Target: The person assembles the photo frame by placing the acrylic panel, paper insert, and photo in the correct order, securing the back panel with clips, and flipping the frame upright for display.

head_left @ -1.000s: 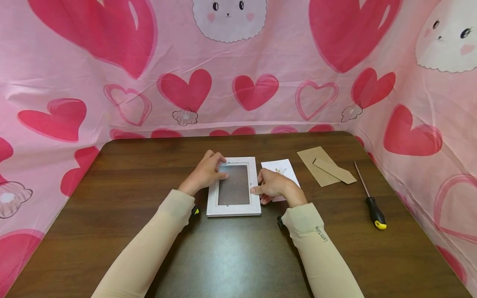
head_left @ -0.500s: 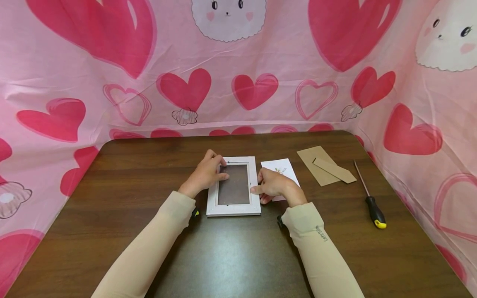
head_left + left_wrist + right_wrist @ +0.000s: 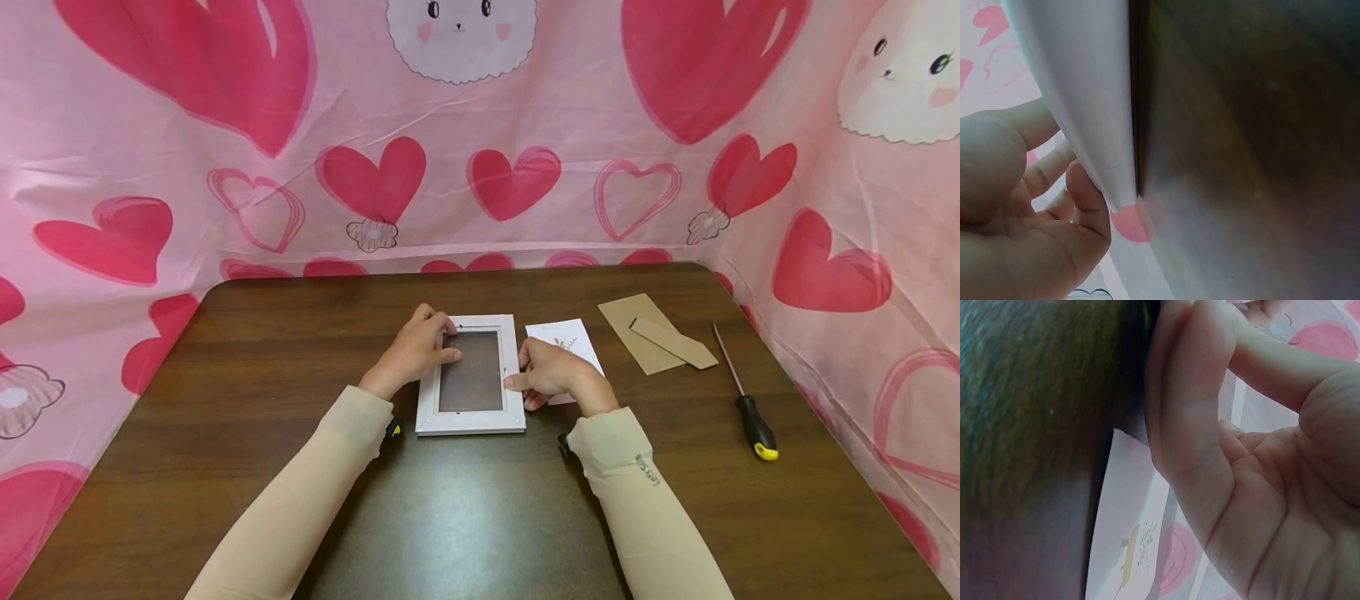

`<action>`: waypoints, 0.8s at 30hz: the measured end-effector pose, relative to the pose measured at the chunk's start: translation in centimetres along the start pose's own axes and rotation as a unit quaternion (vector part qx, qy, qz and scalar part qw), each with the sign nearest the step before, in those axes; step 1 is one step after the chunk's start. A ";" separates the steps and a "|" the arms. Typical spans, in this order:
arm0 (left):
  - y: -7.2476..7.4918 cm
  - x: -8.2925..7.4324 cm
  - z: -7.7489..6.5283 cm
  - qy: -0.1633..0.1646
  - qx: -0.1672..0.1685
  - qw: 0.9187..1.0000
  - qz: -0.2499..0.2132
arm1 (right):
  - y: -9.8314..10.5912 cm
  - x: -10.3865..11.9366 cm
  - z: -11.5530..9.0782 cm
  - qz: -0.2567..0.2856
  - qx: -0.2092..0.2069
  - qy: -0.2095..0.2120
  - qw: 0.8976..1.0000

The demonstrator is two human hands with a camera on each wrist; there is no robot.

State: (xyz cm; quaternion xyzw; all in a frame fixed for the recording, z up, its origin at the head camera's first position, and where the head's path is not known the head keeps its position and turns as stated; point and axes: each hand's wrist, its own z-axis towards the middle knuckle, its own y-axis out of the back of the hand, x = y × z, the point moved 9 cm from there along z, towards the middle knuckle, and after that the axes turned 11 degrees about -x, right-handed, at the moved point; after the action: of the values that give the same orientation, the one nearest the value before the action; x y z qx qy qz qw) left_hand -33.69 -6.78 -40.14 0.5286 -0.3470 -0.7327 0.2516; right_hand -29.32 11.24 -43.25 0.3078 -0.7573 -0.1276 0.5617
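Observation:
A white picture frame (image 3: 471,423) lies flat on the brown table, its recessed side up, with a dark pane (image 3: 476,379) in the opening. My left hand (image 3: 411,350) grips the upper left part, thumb reaching over the pane and fingers at the top edge. From the left wrist, the frame's side (image 3: 1094,81) shows with fingertips right at it. On the opposite side my right hand (image 3: 557,372) pinches the right rail, thumb on top and fingers curled at its outer edge. A white card (image 3: 551,330) with a small printed design lies partly hidden under the right hand.
Farther right lies a brown backing board (image 3: 630,312) with a stand strip (image 3: 675,344) across it. Beside that is a screwdriver (image 3: 756,429) with a black and yellow handle. A pink heart-print cloth (image 3: 450,108) hangs behind and along the sides of the table.

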 end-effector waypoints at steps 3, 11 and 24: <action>0.0 0.0 0.1 -0.012 -0.002 1.000 -0.002 | 0.0 0.0 0.0 0.004 0.001 -0.002 1.000; 1.4 0.3 -0.4 -0.017 -0.021 0.999 -0.037 | 0.0 0.0 -0.1 0.002 0.002 -0.001 1.000; 2.8 2.6 -2.7 0.049 -0.020 0.998 -0.035 | 0.0 0.1 -0.1 0.006 0.004 -0.001 1.000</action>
State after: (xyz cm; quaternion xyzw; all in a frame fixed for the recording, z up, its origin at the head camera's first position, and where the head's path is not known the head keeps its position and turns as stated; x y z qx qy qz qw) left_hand -31.97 -11.15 -40.09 0.5708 -0.3012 -0.7208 0.2530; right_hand -29.21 11.19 -43.12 0.3050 -0.7602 -0.1213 0.5607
